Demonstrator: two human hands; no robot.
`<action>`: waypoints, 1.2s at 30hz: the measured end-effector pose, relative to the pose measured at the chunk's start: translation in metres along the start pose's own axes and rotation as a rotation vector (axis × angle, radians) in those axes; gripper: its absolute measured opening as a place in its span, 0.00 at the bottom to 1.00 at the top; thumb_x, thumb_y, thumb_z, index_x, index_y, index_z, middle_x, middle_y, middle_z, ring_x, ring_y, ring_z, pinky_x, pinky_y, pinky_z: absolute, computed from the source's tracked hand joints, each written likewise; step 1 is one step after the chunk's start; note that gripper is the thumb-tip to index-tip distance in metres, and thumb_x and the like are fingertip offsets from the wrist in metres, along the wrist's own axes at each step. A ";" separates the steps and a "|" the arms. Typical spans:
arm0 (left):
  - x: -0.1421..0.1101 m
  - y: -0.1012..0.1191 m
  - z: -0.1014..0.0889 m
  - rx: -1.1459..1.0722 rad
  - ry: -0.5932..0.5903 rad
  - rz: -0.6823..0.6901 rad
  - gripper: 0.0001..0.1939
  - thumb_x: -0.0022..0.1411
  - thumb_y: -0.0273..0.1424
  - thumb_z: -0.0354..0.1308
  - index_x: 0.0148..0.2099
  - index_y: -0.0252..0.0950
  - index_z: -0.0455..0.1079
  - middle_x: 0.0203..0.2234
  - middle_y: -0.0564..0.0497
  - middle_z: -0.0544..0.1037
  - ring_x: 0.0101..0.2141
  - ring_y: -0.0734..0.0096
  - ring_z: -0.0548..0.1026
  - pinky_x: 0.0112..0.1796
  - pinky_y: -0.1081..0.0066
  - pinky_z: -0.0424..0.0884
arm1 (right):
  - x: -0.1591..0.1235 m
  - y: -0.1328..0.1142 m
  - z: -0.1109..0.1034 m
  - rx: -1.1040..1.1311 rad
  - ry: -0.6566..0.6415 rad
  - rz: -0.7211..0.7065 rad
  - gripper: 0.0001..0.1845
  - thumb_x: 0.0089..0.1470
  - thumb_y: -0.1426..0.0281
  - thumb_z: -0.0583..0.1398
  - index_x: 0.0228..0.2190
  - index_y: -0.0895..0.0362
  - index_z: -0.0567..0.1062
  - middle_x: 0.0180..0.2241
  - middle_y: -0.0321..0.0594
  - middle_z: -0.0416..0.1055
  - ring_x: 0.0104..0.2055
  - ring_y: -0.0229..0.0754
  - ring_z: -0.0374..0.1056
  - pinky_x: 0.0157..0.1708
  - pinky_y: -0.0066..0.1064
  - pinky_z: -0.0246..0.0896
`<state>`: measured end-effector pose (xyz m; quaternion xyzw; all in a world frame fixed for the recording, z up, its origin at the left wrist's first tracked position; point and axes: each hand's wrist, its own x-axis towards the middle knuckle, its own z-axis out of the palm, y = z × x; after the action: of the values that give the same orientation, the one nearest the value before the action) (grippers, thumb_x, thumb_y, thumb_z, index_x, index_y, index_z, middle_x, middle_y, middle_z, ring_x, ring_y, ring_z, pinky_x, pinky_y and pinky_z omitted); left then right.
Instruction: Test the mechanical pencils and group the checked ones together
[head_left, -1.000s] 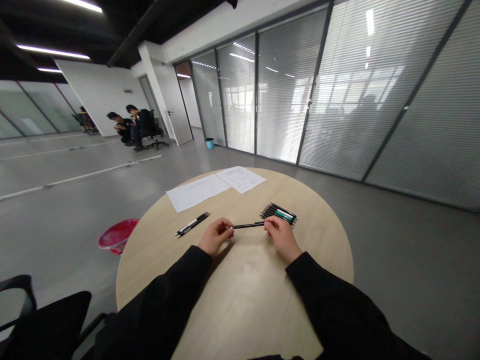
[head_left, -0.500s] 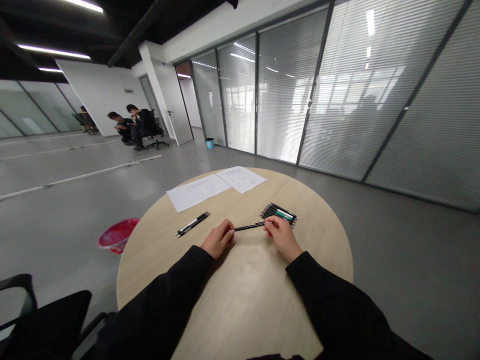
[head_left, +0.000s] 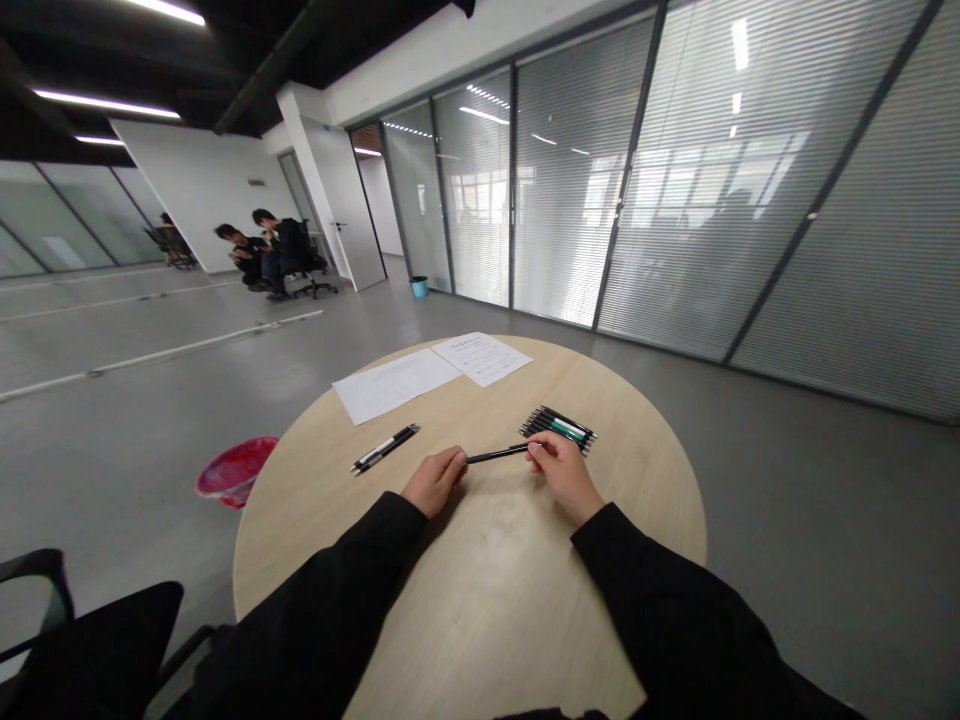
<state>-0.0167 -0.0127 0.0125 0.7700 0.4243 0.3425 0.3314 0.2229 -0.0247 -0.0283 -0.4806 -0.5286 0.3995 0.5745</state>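
Observation:
A slim black pen is held nearly level between my two hands, just above the table. My left hand is closed on its left end, and my right hand pinches the other end. Just beyond my right hand lies a row of several pens, mostly black with a green and a white part among them. To the left of my left hand, a couple of black pens rest side by side, slanted on the tabletop. My fingers hide both tips of the held pen.
Two printed sheets lie at the far side of the round wooden table. On the floor to the left stands a red basin, with a black chair nearer me. Two people sit or crouch farther off.
The fingers of my left hand have shifted slightly on the pen's left end. My right hand and the pens on the table look the same.

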 end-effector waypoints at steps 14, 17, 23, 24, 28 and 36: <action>0.002 -0.012 0.004 -0.215 0.028 -0.044 0.14 0.60 0.43 0.58 0.33 0.36 0.65 0.22 0.56 0.67 0.23 0.74 0.66 0.27 0.74 0.63 | -0.001 -0.002 -0.001 0.022 0.019 -0.007 0.16 0.52 0.57 0.60 0.34 0.57 0.74 0.26 0.38 0.72 0.24 0.37 0.66 0.25 0.29 0.63; 0.002 -0.006 0.002 -0.140 0.032 -0.056 0.18 0.63 0.45 0.53 0.29 0.37 0.64 0.19 0.56 0.68 0.21 0.74 0.65 0.26 0.72 0.62 | -0.001 -0.002 -0.001 0.024 0.015 -0.015 0.15 0.52 0.58 0.60 0.34 0.58 0.74 0.27 0.38 0.72 0.24 0.37 0.66 0.25 0.29 0.63; 0.001 -0.006 0.004 -0.221 0.027 -0.099 0.18 0.61 0.46 0.55 0.30 0.37 0.65 0.19 0.56 0.67 0.20 0.74 0.64 0.25 0.72 0.62 | -0.001 -0.001 0.000 0.042 0.020 -0.020 0.15 0.53 0.58 0.60 0.34 0.58 0.74 0.26 0.38 0.72 0.23 0.37 0.65 0.24 0.29 0.62; 0.001 -0.007 0.004 -0.262 0.026 -0.097 0.16 0.60 0.45 0.57 0.32 0.36 0.65 0.20 0.56 0.68 0.21 0.74 0.65 0.26 0.73 0.63 | -0.001 -0.001 0.000 0.043 0.021 -0.020 0.15 0.52 0.58 0.60 0.34 0.58 0.74 0.26 0.38 0.72 0.23 0.37 0.65 0.24 0.29 0.62; 0.002 -0.006 0.003 -0.260 -0.005 -0.057 0.15 0.60 0.43 0.57 0.33 0.36 0.64 0.21 0.57 0.67 0.22 0.75 0.66 0.27 0.73 0.63 | 0.000 0.001 0.000 0.046 0.017 -0.014 0.16 0.52 0.58 0.61 0.35 0.58 0.74 0.27 0.39 0.73 0.23 0.37 0.66 0.24 0.28 0.61; 0.003 -0.013 -0.003 -0.020 0.065 -0.102 0.25 0.66 0.48 0.46 0.23 0.37 0.61 0.14 0.56 0.66 0.18 0.73 0.63 0.25 0.72 0.60 | -0.002 -0.001 -0.001 -0.004 -0.225 0.084 0.12 0.49 0.63 0.61 0.33 0.58 0.75 0.24 0.36 0.73 0.23 0.36 0.66 0.25 0.28 0.61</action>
<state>-0.0235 -0.0037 0.0046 0.7326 0.4698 0.3542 0.3423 0.2234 -0.0273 -0.0279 -0.4556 -0.5697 0.4737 0.4933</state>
